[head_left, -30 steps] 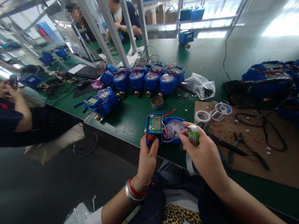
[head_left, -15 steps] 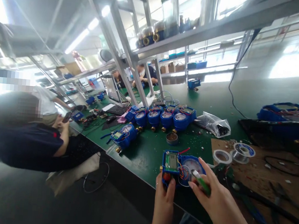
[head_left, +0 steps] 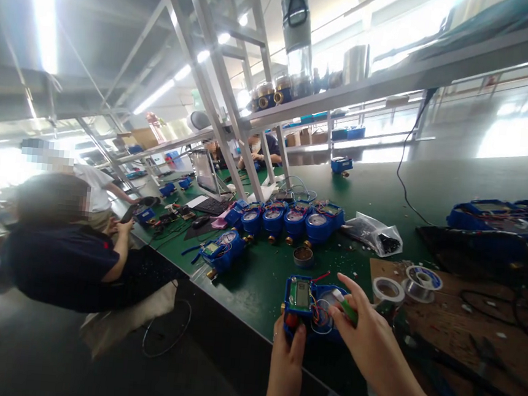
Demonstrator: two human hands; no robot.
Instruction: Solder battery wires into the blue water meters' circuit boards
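Note:
An open blue meter (head_left: pixel 300 295) with a small display, a circuit board and coloured wires lies at the table's front edge. My left hand (head_left: pixel 288 354) grips its near left side, thumb and fingers on the housing. Over the meter's round dial, my right hand (head_left: pixel 364 324) pinches a green-handled tool (head_left: pixel 349 310) with a pale tip close to the wires. A red wire sticks up behind the display. Beyond it sits a small round tin (head_left: pixel 303 256) with brown contents.
Several blue meters (head_left: pixel 295 220) stand in a row behind the tin; another meter (head_left: pixel 222 253) lies left. Solder spool (head_left: pixel 424 280), tape roll (head_left: pixel 388 290) and pliers (head_left: pixel 483 365) lie right, near a plastic bag (head_left: pixel 374 233). A seated person (head_left: pixel 62 260) is at far left.
The camera view has shifted a little. My right hand has moved slightly back over the dial with the green tool, and its index finger is raised more. My left hand still holds the meter.

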